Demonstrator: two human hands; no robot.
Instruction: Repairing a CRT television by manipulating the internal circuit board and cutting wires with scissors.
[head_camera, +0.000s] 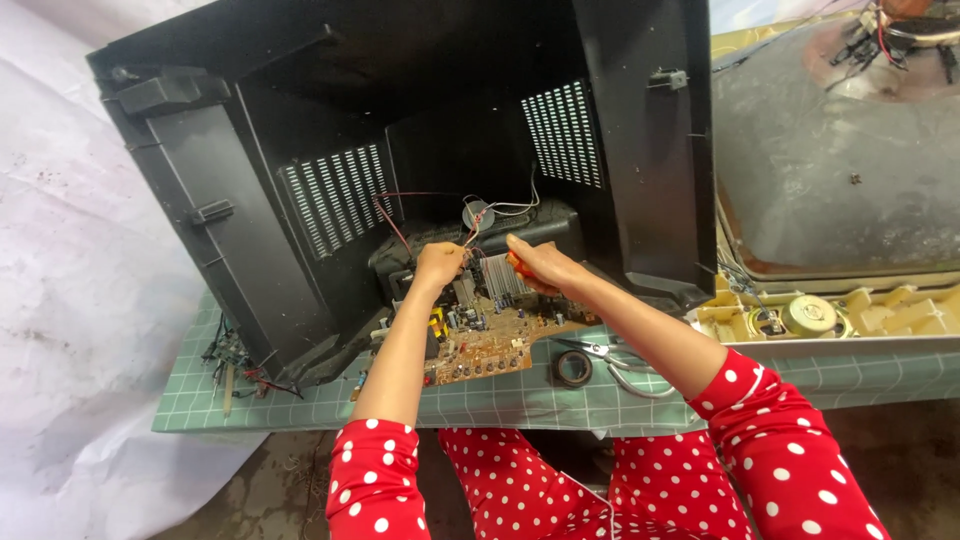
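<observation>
Your two hands meet over the brown circuit board (490, 345), which lies flat just below them and sticks out of the black TV shell (300, 200) toward you. Your left hand (438, 265) is curled shut, pinching thin wires (470, 232) that run up and away from it. Your right hand (538, 266), just beside it, grips an orange-handled tool (514, 265) pointing toward the wires.
</observation>
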